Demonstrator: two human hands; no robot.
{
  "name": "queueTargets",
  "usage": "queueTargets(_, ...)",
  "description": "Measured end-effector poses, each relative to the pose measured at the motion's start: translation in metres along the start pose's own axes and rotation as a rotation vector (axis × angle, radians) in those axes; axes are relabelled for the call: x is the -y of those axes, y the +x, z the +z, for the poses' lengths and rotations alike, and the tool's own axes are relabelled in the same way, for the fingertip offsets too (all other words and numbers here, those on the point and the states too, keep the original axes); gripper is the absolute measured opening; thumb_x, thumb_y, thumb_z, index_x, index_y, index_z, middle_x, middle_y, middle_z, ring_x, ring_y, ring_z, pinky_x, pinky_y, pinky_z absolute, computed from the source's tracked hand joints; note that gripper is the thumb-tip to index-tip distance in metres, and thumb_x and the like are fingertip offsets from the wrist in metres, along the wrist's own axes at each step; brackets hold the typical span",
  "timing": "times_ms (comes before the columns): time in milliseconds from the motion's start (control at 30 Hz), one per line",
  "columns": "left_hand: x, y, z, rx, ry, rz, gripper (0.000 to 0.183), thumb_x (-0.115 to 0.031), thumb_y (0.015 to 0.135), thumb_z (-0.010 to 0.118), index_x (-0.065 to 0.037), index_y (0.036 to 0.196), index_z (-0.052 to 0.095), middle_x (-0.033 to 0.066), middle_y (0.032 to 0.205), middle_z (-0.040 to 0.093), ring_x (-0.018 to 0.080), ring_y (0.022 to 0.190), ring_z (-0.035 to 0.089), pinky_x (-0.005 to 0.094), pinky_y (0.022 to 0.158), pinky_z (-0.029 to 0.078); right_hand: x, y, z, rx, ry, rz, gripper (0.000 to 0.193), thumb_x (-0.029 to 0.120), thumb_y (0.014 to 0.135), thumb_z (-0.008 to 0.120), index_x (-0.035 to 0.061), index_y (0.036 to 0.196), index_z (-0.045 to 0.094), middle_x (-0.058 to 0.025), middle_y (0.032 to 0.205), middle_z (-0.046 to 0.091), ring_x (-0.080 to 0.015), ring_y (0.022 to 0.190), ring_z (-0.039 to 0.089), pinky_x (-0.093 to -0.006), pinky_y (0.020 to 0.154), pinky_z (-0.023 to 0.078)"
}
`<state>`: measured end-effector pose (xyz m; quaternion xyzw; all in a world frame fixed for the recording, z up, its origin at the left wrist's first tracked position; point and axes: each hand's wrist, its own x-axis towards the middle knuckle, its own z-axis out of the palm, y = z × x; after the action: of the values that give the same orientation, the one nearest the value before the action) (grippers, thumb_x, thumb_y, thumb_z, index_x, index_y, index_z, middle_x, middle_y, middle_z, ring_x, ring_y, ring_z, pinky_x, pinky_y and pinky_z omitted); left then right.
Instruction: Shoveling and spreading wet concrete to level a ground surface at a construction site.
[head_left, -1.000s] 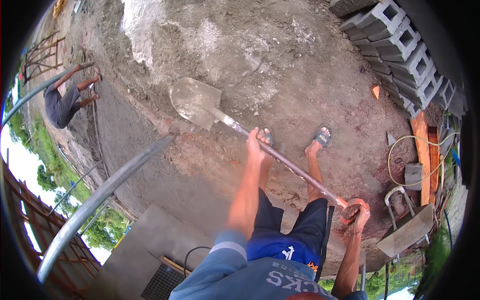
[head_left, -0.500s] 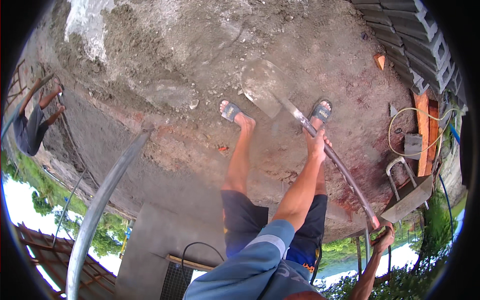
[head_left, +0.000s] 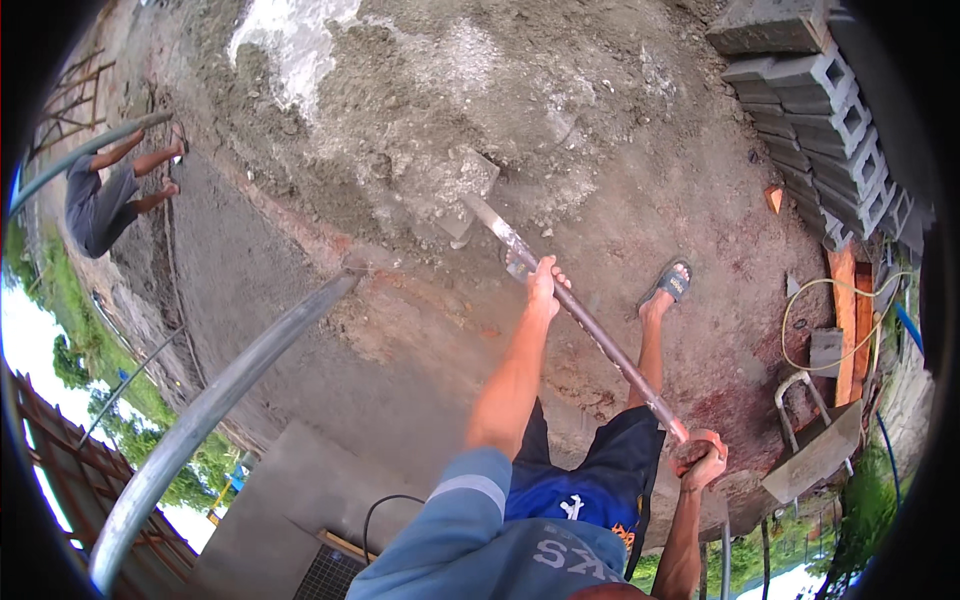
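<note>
A long-handled shovel (head_left: 610, 350) slants across the middle, its blade pushed into a heap of grey, gravelly mix (head_left: 400, 150). Loose mix covers much of the blade, leaving only its edges visible. My left hand (head_left: 543, 282) is wrapped round the shaft a short way behind the blade. At the shaft's near end, my right hand (head_left: 706, 464) grips the reddish handle. The shaft crosses in front of my left foot, which is mostly hidden; my right sandalled foot (head_left: 668, 282) stands on the ground to the right.
A thick metal pole (head_left: 220, 410) rises at left. Hollow concrete blocks (head_left: 825, 125) are stacked at far right, above wooden planks (head_left: 845, 320), a yellowish hose (head_left: 785, 330) and an upturned wheelbarrow-like metal piece (head_left: 815, 455). Another person (head_left: 105, 205) bends at far left.
The shovel blade has gone forward and left from the ground between my feet into the heap, and mix now lies on it. Both hands moved left with the shovel, still gripping it.
</note>
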<state>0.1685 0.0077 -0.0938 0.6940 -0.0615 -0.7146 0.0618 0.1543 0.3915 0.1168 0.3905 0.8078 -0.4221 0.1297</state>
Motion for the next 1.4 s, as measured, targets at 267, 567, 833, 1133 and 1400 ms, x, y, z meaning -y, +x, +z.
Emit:
queueTargets(267,-0.290,-0.064,0.080,0.252,0.004,0.516,0.020,-0.025,0.088,0.051,-0.008,0.080,0.045,0.0023,0.065,0.047,0.0120,0.055,0.047,0.0262,0.050,0.046,0.136,-0.130,0.143,0.446,0.273,-0.875,0.022,0.001,0.070,0.068,0.0046,0.076,0.047,-0.0045,0.076,0.053,-0.0197,0.070,0.052,-0.0336,0.066,0.046)
queueTargets(567,-0.244,-0.164,0.110,0.462,0.227,0.634,0.020,-0.030,0.089,0.051,-0.011,0.091,0.045,0.0057,0.073,0.050,0.0225,0.068,0.054,0.0413,0.069,0.049,0.084,-0.059,0.094,0.651,0.068,-0.813,0.023,0.005,0.067,0.071,0.0064,0.077,0.050,-0.0082,0.090,0.056,-0.0246,0.092,0.054,-0.0419,0.087,0.041)
queueTargets(833,0.046,-0.090,0.139,0.333,-0.015,0.166,0.020,-0.025,0.082,0.060,-0.014,0.081,0.043,-0.0023,0.062,0.042,0.0090,0.053,0.041,0.0240,0.049,0.039,0.013,0.058,-0.053,0.261,0.562,0.284,0.021,0.010,0.087,0.044,0.0072,0.066,0.043,-0.0013,0.057,0.043,-0.0102,0.052,0.043,-0.0253,0.050,0.039)
queueTargets(1133,0.411,-0.093,0.031,-0.092,0.312,-0.545,0.021,-0.022,0.079,0.066,-0.009,0.080,0.049,0.0007,0.058,0.046,0.0125,0.045,0.045,0.0279,0.039,0.042,-0.057,0.015,-0.321,-0.326,0.120,0.468,0.028,0.013,0.084,0.032,0.0113,0.058,0.042,0.0071,0.046,0.028,-0.0034,0.034,0.024,-0.0195,0.031,0.024)
queueTargets(1400,0.279,0.020,0.061,0.034,0.260,-0.276,0.018,-0.021,0.083,0.059,-0.010,0.075,0.046,-0.0019,0.056,0.042,0.0104,0.045,0.043,0.0266,0.042,0.041,-0.065,0.042,-0.169,-0.139,0.127,0.436,0.028,0.013,0.088,0.038,0.0130,0.060,0.037,0.0050,0.049,0.033,-0.0053,0.039,0.034,-0.0215,0.036,0.029)
